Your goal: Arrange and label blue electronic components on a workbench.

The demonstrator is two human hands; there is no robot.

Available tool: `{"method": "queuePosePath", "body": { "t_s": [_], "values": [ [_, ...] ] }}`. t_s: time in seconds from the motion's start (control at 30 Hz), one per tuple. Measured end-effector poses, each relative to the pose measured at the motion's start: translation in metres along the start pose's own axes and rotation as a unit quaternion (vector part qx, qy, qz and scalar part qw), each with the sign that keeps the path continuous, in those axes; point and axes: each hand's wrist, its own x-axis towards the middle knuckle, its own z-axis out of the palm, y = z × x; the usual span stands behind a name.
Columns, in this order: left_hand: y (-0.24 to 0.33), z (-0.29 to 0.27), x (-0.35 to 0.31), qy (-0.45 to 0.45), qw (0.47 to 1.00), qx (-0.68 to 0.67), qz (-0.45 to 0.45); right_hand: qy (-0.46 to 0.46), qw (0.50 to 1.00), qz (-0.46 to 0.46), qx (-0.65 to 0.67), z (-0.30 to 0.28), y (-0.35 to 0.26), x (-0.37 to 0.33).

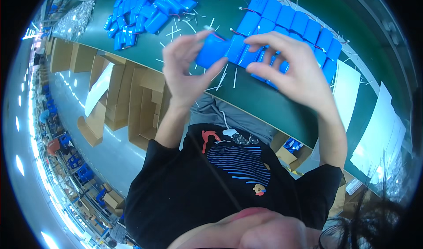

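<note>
Above the near edge of the green table, my left hand (187,68) grips a blue-wrapped battery pack (210,51) between thumb and fingers. A red wire and a pale connector show at the pack's top. My right hand (293,64) is apart from it, thumb and fingers spread and curved, with nothing in them. Beneath and beyond the right hand, similar battery packs (285,16) lie side by side in rows, some with wires and white connectors showing. Part of the nearest row is hidden by my right fingers.
A loose pile of blue battery packs (152,7) lies at the far left of the green table (286,112). Thin white strips (175,32) are scattered around. White sheets (346,88) lie at right, clear plastic bags (75,20) at far left. Open cardboard boxes (143,103) stand below the table's left side.
</note>
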Motion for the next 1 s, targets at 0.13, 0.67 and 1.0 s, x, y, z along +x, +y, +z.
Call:
{"method": "queuePosePath", "body": {
  "t_s": [0.13, 0.67, 1.0],
  "values": [
    [0.003, 0.028, -0.008, 0.010, 1.000, 0.011, 0.007, 0.051, 0.998, 0.007, 0.042, 0.012, -0.012, 0.003],
    [-0.013, -0.005, 0.024, -0.197, 0.946, 0.220, 0.135, 0.158, 0.976, -0.048, 0.144, 0.016, 0.028, 0.003],
    [-0.124, -0.105, 0.049, -0.025, 0.878, 0.478, 0.017, 0.087, 0.992, 0.079, -0.036, -0.085, 0.033, -0.021]
  ]
}}
